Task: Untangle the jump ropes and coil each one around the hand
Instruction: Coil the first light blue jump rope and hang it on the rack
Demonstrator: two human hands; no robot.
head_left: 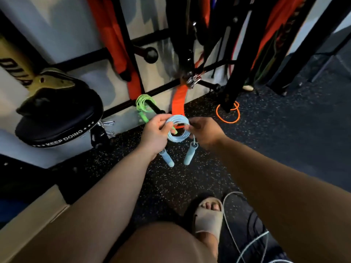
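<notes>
At my far left sits a black padded seat (57, 120) with KEEP DOING printed on its rim. Below it, in the bottom corner, is the tan edge of what looks like a cardboard box (38, 215); I cannot see inside it. Next along, a green jump rope (144, 102) hangs coiled on a black peg (154, 109), its green handle dangling just behind my left hand (156, 132). That hand has its fingers curled round the left side of the light blue jump rope (177, 130), which is wound into a ring of several loops and held up in front of me, above the floor (284, 139). Its two pale blue handles (168, 158) hang down beneath the ring, side by side but apart. My right hand (206, 132) pinches the ring's right side between thumb and fingertips. Behind the ring an orange strap (178, 103) hangs down towards the floor. Further right an orange rope (228, 115) lies looped round the foot of a black post (232, 95). At the lower right, beside my foot in a beige sandal (209, 219), a white rope (245, 243) lies in loose curves on the speckled floor
</notes>
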